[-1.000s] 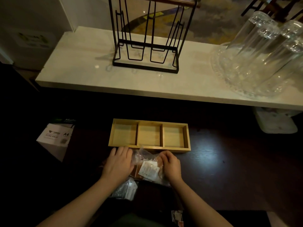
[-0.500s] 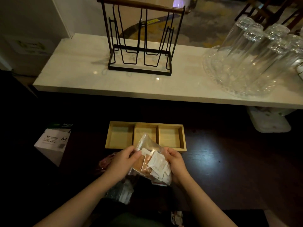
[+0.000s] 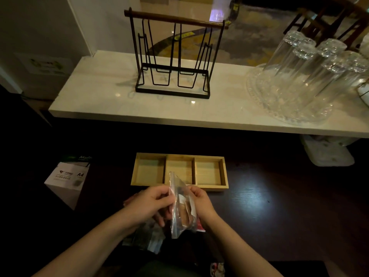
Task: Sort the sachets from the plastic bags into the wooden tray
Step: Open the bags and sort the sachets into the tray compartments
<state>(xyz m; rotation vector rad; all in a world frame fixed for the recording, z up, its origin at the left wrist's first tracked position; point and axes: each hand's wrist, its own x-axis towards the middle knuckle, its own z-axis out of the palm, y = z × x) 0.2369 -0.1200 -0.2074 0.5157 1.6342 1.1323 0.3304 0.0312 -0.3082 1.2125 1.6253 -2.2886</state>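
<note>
A wooden tray (image 3: 225, 176) with three bare compartments lies on the dark table just beyond my hands. Both hands hold a clear plastic bag (image 3: 180, 214) upright in front of it, with white and brown sachets inside. My left hand (image 3: 151, 202) pinches the bag's left edge near the top. My right hand (image 3: 199, 200) grips its right side. A second bag of sachets (image 3: 145, 238) lies on the table under my left forearm. A red sachet corner (image 3: 200, 226) shows beneath the held bag.
A white A4 paper box (image 3: 67, 180) stands at the left. On the pale counter (image 3: 99, 96) behind are a black wire rack (image 3: 173, 62) and upturned glasses on a glass tray (image 3: 299, 76). A white container (image 3: 327, 154) sits under the counter at right.
The bag has gone from lying flat on the table to being held upright and edge-on between both hands. My view has tilted up a little.
</note>
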